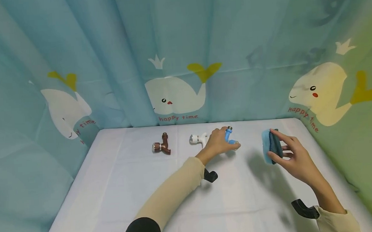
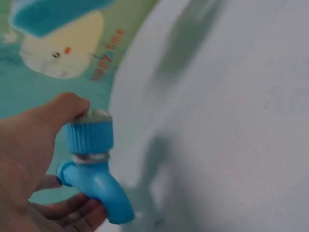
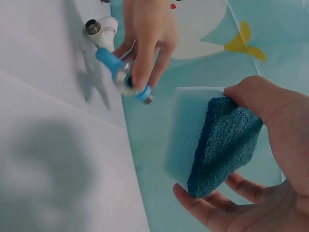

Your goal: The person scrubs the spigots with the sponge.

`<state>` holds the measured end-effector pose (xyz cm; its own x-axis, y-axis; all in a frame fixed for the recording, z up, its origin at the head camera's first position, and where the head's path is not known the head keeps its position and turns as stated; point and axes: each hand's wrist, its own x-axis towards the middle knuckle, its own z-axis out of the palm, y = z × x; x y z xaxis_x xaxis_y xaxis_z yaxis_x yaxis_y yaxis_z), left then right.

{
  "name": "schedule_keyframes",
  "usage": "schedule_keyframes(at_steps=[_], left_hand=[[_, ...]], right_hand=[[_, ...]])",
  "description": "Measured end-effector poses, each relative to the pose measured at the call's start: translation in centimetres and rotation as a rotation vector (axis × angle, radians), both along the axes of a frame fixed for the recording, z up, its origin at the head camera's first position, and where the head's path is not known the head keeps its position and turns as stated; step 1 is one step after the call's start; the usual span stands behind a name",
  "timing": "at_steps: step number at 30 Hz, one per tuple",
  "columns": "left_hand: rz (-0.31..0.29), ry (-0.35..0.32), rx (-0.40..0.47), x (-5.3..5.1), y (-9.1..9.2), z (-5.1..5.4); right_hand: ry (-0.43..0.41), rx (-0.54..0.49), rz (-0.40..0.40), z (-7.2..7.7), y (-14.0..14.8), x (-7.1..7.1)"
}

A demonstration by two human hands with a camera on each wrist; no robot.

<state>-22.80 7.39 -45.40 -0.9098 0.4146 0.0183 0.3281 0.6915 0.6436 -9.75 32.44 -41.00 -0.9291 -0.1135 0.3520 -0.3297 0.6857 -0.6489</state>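
My left hand (image 1: 217, 142) holds a blue plastic tap (image 2: 98, 181) above the table. In the left wrist view the thumb presses the top of its ribbed knob, with the other fingers around the body and spout. A two-layer sponge (image 3: 227, 140), light blue foam with a dark blue scouring pad, is pinched between the thumb and fingers of my right hand (image 1: 300, 160). It is raised off the table, to the right of the blue tap. Just left of my left hand sits a white tap (image 1: 195, 139), partly hidden by that hand.
A brown tap (image 1: 164, 145) lies farther left on the white table (image 1: 123, 189). Behind and beside the table hangs a blue-green curtain (image 1: 125, 98) printed with whales. Black curved pieces (image 1: 304, 209) stick out near both wrists.
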Motion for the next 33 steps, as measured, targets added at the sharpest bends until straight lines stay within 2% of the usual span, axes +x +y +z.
schedule_keyframes(at_steps=[3, 6, 10, 13, 17, 21, 23, 26, 30, 33], left_hand=[[0.0, -0.011, 0.013, -0.5, 1.3, -1.0], [0.011, 0.001, 0.006, -0.5, 1.7, -2.1], [0.028, 0.09, -0.118, -0.4, 1.9, -3.2], [0.018, 0.166, -0.217, -0.4, 1.9, -3.4], [-0.069, 0.246, -0.292, -0.6, 1.4, -2.7], [-0.162, 0.298, -0.38, -1.1, -1.1, -0.8], [-0.188, 0.29, -0.416, -1.2, -2.9, 0.2], [-0.207, 0.256, -0.502, -1.3, -5.3, 1.0], [-0.225, 0.202, -0.645, -1.4, -7.2, 1.1], [-0.23, 0.188, -0.695, -1.6, -7.7, 0.9]], right_hand=[[0.003, 0.001, -0.016, -0.2, 0.5, 0.5], [0.001, -0.01, -0.018, -0.4, 0.5, 0.7], [-0.003, -0.014, -0.025, -0.5, 0.5, 0.8], [-0.01, -0.015, -0.032, -0.6, 0.6, 1.0], [-0.014, -0.013, -0.039, -0.8, 1.0, 1.3], [-0.014, -0.01, -0.03, -0.9, 1.0, 1.4], [-0.013, -0.008, -0.029, -0.8, 1.0, 1.5], [-0.012, -0.004, -0.029, -0.8, 1.1, 1.6], [-0.024, -0.004, -0.015, -1.1, 0.9, 1.6], [-0.034, 0.005, -0.004, -1.4, 0.5, 1.5]])
